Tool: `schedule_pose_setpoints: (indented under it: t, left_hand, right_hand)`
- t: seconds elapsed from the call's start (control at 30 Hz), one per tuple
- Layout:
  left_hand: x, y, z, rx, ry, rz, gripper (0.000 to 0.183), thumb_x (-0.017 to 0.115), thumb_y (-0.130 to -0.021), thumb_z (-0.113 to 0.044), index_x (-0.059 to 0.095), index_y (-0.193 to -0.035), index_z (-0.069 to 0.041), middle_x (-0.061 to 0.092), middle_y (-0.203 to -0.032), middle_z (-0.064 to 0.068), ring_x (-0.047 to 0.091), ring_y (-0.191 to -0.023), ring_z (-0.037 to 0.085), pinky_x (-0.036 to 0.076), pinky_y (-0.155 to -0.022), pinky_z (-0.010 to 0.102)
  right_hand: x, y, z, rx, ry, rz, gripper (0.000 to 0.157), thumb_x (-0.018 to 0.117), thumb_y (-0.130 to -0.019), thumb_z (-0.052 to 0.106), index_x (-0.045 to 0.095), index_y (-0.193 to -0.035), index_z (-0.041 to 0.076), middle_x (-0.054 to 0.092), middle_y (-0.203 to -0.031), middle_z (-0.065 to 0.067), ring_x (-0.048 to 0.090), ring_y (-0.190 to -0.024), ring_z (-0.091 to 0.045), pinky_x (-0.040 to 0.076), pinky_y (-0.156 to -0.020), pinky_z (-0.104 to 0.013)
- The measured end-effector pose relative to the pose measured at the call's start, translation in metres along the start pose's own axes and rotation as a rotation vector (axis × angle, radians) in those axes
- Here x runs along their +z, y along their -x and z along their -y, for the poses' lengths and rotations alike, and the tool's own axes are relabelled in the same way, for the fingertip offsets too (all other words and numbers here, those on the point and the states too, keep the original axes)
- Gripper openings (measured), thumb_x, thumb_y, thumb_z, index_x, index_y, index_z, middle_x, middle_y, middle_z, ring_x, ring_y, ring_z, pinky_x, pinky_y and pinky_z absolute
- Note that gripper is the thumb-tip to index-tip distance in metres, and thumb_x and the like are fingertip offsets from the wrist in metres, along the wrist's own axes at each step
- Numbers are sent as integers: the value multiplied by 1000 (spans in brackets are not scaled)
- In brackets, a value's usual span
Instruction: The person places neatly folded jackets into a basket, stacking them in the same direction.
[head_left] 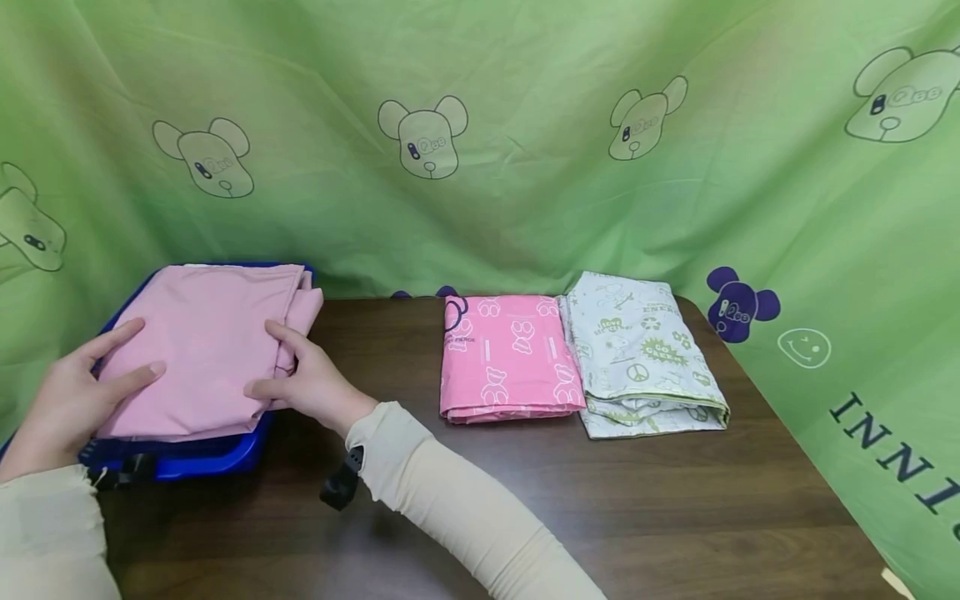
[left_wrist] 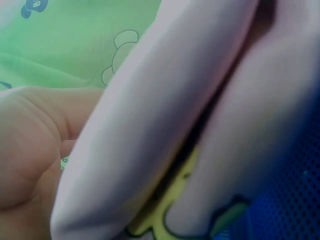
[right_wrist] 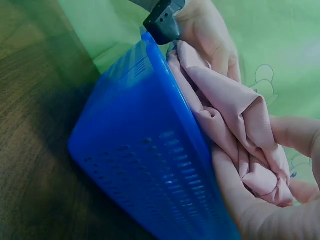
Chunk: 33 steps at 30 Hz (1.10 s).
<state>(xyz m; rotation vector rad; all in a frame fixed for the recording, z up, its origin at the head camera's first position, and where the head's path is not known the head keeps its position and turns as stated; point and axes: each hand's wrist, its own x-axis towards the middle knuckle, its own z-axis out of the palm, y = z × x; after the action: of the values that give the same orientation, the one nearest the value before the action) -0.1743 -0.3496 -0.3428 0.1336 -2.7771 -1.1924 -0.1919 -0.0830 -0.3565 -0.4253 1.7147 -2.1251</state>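
Observation:
A folded light pink cloth lies at the top of a blue plastic basket on the left. My left hand grips its left side, fingers and thumb spread over the edge. At the opposite side my right hand pinches the folds. In the right wrist view the right thumb and fingers close around the bunched cloth edge, just above the basket's rim. A yellow printed patch shows between layers in the left wrist view. The basket's inside is mostly hidden by the cloth.
A folded bright pink cloth with white prints lies mid-table. A folded white cloth with green prints touches its right side. The brown wooden table meets a green curtain at the back and right.

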Motion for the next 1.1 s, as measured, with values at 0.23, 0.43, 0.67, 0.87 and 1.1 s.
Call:
schedule_pose_setpoints:
  t: [0.23, 0.43, 0.67, 0.87, 1.1]
  left_hand:
    - [-1, -3, 0, 8, -61, 28, 74, 64, -86, -44, 27, -148, -29, 26, -143, 32, 37, -100, 33, 38, -59, 14]
    - [-1, -2, 2, -6, -89, 30, 76, 63, -86, -44, 26, -149, -22, 24, -144, 34, 36, -104, 38, 37, -58, 12]
    - [-2, -2, 2, -9, -132, 26, 76, 61, -87, -46, 24, -149, -20, 23, -144, 34, 33, -117, 46, 33, -73, 25]
    - [-4, -1, 3, 8, -127, 26, 73, 59, -90, -39, 22, -149, -15, 21, -143, 36, 26, -127, 51, 32, -98, 51]
    - [-7, -3, 4, 36, -217, -24, 61, 52, -91, -18, 28, -145, 0, 31, -132, 44, 39, -113, 55, 38, -84, 57]
  right_hand:
    - [5, 2, 2, -55, 302, -85, 78, 78, -72, 4, 44, -140, 18, 53, -126, -1, 57, -80, -4, 53, -63, -20]
    - [8, 3, 1, -106, 558, -106, 77, 81, -71, 19, 45, -139, 17, 53, -130, 3, 50, -96, -1, 42, -81, -11]
    - [13, 5, 2, -127, 674, -108, 74, 79, -73, 24, 46, -138, 14, 52, -133, 4, 50, -109, -1, 38, -90, -12]
    - [15, 8, 2, -159, 777, -69, 71, 76, -77, 26, 45, -138, 10, 53, -132, 2, 51, -105, -1, 39, -85, -9]
    - [16, 12, 2, -240, 885, -82, 59, 76, -78, 25, 55, -131, 10, 60, -114, 3, 52, -98, -3, 37, -80, -6]
